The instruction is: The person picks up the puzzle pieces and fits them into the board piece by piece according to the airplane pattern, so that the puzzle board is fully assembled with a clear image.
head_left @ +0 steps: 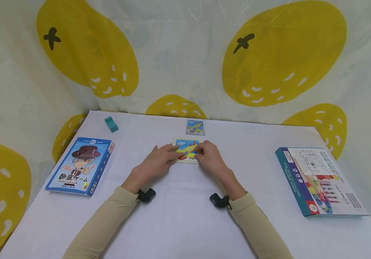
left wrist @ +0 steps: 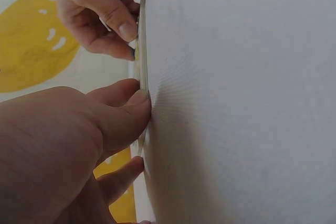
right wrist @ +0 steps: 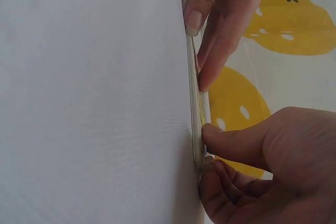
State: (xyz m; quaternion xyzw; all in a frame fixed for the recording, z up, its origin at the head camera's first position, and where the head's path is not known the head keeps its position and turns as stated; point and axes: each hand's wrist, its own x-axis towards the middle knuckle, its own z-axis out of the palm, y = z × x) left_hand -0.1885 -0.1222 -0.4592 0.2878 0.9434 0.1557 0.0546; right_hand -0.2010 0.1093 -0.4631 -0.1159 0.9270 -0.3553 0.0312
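Note:
A small picture puzzle of a yellow airplane on a blue sky, in a pale frame, lies before me in the head view. My left hand holds its left side, with fingers over the picture and the thumb at the near edge. At the right side, my right hand has thumb and forefinger pinched together at a puzzle piece, mostly hidden by the fingers. Both wrist views catch the frame edge-on as a thin strip. Behind the puzzle lies a smaller card with the same airplane picture.
On the left lies a blue game box with a hatted cartoon figure. A teal block sits near the back left corner. To the right is a flat box with a teal side. A fruit-patterned cloth hangs behind the white table.

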